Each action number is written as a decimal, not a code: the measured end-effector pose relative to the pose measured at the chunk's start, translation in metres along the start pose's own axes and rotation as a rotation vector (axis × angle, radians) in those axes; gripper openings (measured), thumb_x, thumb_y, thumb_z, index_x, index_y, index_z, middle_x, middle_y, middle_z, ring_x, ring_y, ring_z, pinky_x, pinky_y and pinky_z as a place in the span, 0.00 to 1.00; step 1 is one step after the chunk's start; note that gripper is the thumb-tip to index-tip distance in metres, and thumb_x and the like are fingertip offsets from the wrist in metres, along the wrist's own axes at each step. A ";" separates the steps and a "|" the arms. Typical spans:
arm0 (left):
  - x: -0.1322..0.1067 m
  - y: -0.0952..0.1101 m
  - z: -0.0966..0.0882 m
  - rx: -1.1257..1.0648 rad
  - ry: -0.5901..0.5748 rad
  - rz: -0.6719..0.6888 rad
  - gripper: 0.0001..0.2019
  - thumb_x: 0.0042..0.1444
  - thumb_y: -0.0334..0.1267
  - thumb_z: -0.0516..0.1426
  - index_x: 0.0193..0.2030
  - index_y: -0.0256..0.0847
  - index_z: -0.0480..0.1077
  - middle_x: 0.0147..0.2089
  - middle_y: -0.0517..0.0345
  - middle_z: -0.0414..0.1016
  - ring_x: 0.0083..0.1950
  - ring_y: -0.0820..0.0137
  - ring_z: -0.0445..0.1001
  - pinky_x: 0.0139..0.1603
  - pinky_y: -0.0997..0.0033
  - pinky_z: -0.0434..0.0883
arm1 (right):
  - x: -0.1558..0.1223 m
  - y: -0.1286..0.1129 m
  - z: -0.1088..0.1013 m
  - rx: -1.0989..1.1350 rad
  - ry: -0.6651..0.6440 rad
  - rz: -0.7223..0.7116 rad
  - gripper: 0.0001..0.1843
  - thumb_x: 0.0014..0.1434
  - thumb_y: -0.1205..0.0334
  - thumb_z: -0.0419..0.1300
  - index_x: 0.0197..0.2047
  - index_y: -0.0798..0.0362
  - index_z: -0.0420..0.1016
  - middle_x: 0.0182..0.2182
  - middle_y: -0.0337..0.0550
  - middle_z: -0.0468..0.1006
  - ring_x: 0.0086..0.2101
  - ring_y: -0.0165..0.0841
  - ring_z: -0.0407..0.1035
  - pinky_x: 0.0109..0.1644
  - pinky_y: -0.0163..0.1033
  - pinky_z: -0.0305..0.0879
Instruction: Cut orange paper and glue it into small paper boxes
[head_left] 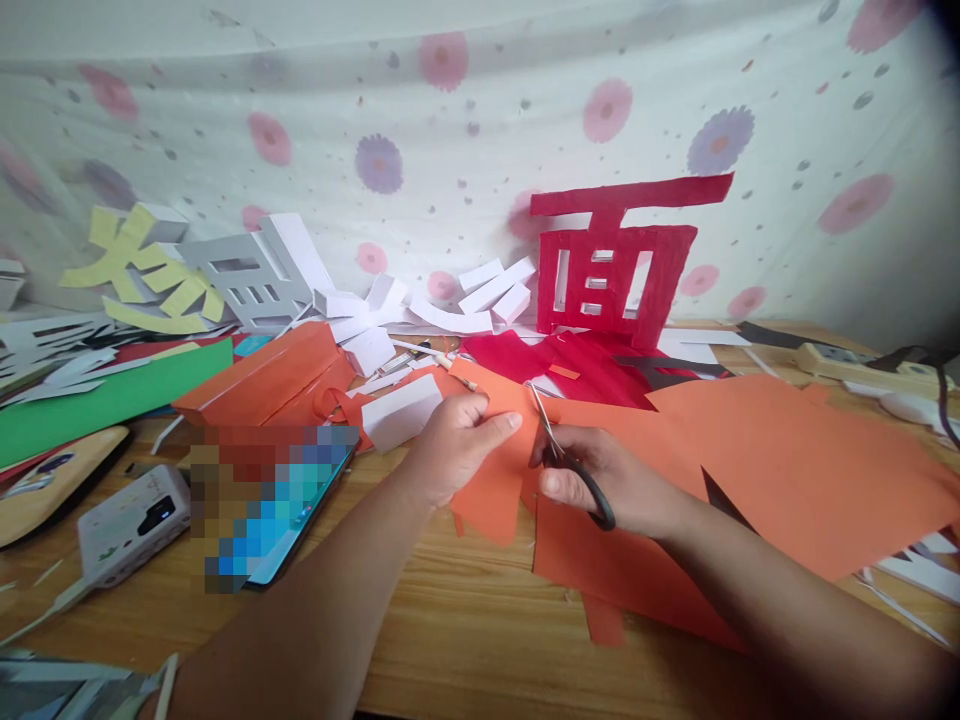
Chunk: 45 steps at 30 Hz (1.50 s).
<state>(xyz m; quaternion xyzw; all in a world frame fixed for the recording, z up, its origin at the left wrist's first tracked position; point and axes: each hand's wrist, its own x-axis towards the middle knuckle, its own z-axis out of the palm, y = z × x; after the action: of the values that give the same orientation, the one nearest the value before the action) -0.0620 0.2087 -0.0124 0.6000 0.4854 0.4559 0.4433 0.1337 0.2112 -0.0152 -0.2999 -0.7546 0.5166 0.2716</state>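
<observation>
While my left hand point(457, 447) pinches some orange paper point(491, 500), I've got my right hand point(611, 468) gripping black-handled scissors point(555, 450) at its right edge.

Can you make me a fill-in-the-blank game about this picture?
1. The left hand's grip pinches paper colored ____.
2. The right hand's grip holds scissors whose visible handle is ____.
3. The rightmost cut-out character is ____.
4. In this view, the smartphone lies to the ____ of the power bank.

Missing words: orange; black; red; right.
</observation>
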 end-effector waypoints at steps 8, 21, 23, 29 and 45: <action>0.002 0.005 -0.011 -0.089 -0.110 -0.050 0.18 0.49 0.46 0.63 0.23 0.38 0.61 0.22 0.66 0.58 0.23 0.79 0.56 0.23 0.77 0.53 | -0.003 -0.005 -0.008 0.028 -0.057 0.058 0.24 0.52 0.40 0.64 0.28 0.54 0.66 0.23 0.33 0.62 0.24 0.26 0.53 0.27 0.33 0.52; 0.005 0.014 -0.016 -0.519 -0.036 -0.105 0.15 0.51 0.49 0.61 0.31 0.37 0.72 0.26 0.58 0.73 0.23 0.74 0.69 0.24 0.76 0.65 | -0.004 -0.004 -0.010 0.062 -0.098 0.082 0.25 0.51 0.38 0.63 0.26 0.53 0.66 0.18 0.34 0.65 0.21 0.27 0.58 0.25 0.34 0.52; 0.005 0.008 -0.007 -0.536 -0.061 -0.075 0.16 0.50 0.49 0.62 0.36 0.38 0.72 0.28 0.57 0.74 0.25 0.73 0.71 0.26 0.73 0.68 | -0.002 -0.002 -0.007 0.083 -0.049 0.045 0.25 0.53 0.37 0.62 0.27 0.53 0.67 0.17 0.35 0.66 0.21 0.28 0.59 0.26 0.34 0.53; 0.000 -0.015 0.017 -0.272 -0.207 0.060 0.15 0.45 0.45 0.67 0.34 0.39 0.71 0.32 0.60 0.71 0.32 0.74 0.70 0.35 0.72 0.69 | 0.002 0.008 0.004 0.109 0.158 -0.041 0.24 0.53 0.38 0.62 0.27 0.53 0.67 0.20 0.35 0.67 0.22 0.28 0.60 0.27 0.34 0.56; -0.006 -0.018 0.031 -0.359 0.186 0.076 0.18 0.56 0.50 0.59 0.25 0.37 0.68 0.22 0.64 0.66 0.24 0.79 0.64 0.27 0.78 0.65 | 0.002 0.010 0.021 -0.032 0.228 -0.047 0.29 0.51 0.33 0.60 0.25 0.53 0.63 0.20 0.34 0.60 0.24 0.28 0.54 0.28 0.35 0.52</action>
<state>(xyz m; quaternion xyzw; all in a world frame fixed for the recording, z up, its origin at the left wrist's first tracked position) -0.0358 0.2028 -0.0362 0.4844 0.4122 0.6050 0.4790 0.1186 0.2023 -0.0309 -0.3433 -0.7336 0.4606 0.3630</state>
